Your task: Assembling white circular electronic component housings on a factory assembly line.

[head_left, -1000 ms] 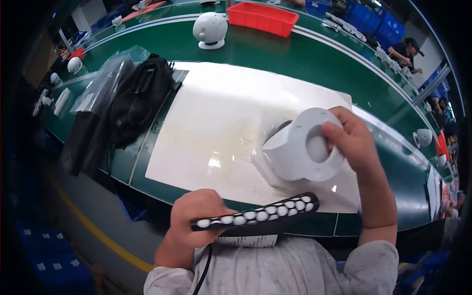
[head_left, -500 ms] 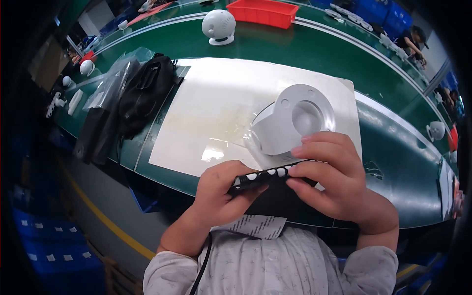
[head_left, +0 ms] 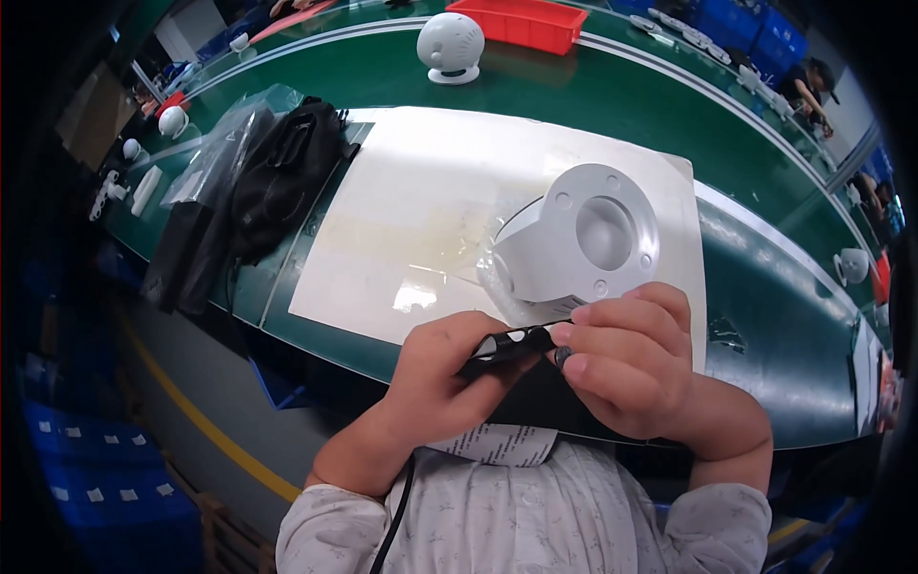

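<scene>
My left hand (head_left: pixel 445 368) is closed on a folded black strip (head_left: pixel 502 346) dotted with white round spots, held above the near table edge. At the strip's right end, the fingers of my right hand (head_left: pixel 631 359) are curled in a pinch. A small dark round pad (head_left: pixel 563 355) shows between its thumb and forefinger. Just beyond my hands, a white plastic housing (head_left: pixel 545 253) lies on a white board (head_left: pixel 382 239), its flat ring-shaped base turned up with small round recesses around a large hollow. Clear plastic film (head_left: pixel 492 277) is under its left side.
A black bag (head_left: pixel 287 182) and clear plastic bag (head_left: pixel 225 143) lie left of the board. Across the green table (head_left: pixel 325 72) stand a white round device (head_left: pixel 450 48) and red bin (head_left: pixel 526 24). A printed sheet (head_left: pixel 497 445) hangs below my hands. A person (head_left: pixel 811 91) sits far right.
My right hand has curled in tighter, and a small dark pad now shows between its thumb and forefinger. The strip has shifted slightly to the right with my left hand.
</scene>
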The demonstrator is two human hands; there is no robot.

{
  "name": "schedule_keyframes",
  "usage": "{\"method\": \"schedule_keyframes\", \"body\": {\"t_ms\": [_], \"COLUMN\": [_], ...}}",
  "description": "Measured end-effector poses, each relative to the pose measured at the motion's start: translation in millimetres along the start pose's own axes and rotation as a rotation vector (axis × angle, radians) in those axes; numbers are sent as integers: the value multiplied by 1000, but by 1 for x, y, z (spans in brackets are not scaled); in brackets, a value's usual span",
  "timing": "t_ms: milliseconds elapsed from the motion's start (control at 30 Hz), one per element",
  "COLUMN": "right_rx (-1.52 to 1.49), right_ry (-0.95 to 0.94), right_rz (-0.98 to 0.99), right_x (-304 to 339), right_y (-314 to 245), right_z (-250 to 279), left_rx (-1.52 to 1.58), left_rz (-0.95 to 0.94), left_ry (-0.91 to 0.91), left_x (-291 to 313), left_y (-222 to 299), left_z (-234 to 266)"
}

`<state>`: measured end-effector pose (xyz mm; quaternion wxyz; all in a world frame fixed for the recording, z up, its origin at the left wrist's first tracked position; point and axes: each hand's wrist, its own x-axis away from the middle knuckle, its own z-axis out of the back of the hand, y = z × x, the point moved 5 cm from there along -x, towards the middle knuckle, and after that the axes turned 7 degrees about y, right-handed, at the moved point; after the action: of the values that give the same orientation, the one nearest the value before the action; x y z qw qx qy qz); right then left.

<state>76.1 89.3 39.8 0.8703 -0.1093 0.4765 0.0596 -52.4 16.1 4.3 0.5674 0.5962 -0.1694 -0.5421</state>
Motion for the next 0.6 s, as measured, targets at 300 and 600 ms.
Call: {"method": "schedule_keyframes", "body": {"t_ms": [300,600], "right_rx": [-312,-642], "right_ry": [-3,-18], "right_rz": [-192,-209], "right_x": [-2,-1], "right_y": [8,21], "right_z": [1,7], "left_rx": [-109,-219], "left_rz": [50,-96], "left_ry": [-77,-82], "left_x": [-1,-6], "left_y": [2,7], "left_z": [-6,-13]}}
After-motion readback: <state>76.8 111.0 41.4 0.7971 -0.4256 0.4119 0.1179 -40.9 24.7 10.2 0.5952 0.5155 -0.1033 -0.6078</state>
